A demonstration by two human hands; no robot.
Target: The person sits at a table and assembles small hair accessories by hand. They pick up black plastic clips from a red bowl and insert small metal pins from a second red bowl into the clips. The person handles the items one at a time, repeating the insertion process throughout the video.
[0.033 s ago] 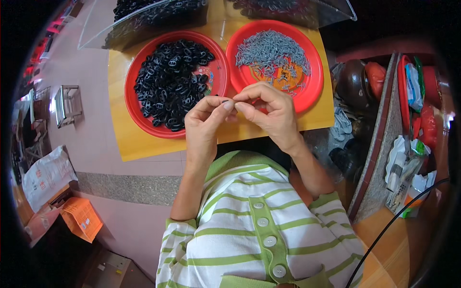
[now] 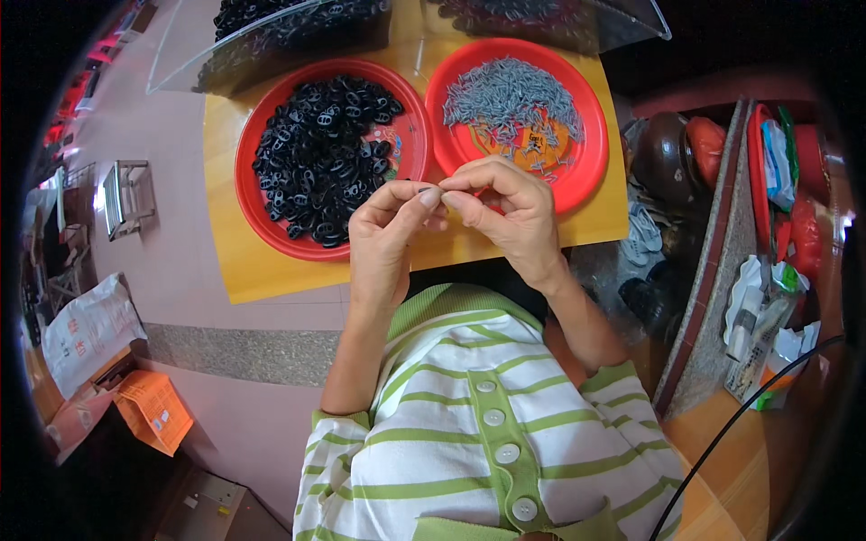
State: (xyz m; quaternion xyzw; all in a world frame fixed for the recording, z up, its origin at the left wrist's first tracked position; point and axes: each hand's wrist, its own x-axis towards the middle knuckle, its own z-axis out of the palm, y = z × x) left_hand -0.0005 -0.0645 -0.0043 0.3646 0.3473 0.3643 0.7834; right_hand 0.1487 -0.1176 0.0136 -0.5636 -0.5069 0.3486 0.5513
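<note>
My left hand (image 2: pixel 388 221) and my right hand (image 2: pixel 510 216) meet fingertip to fingertip at the near edge of the table. A small black piece (image 2: pixel 424 190), mostly covered by my fingers, is pinched in my left hand. The thumb and forefinger of my right hand press together against it, and whatever they hold is too small to make out. Behind my left hand lies a red plate (image 2: pixel 248 194) heaped with small black oval pieces (image 2: pixel 316 135) with openings in them. A second red plate (image 2: pixel 591 162), behind my right hand, bears many thin grey screw-like pieces (image 2: pixel 514 90).
The yellow table (image 2: pixel 271 279) carries both plates. Clear-walled bins (image 2: pixel 298 45) with more black pieces stand at its far side. To the right are a dark round jar (image 2: pixel 663 149) and a ledge (image 2: pixel 699 279). A black cable (image 2: pixel 740 410) runs at lower right.
</note>
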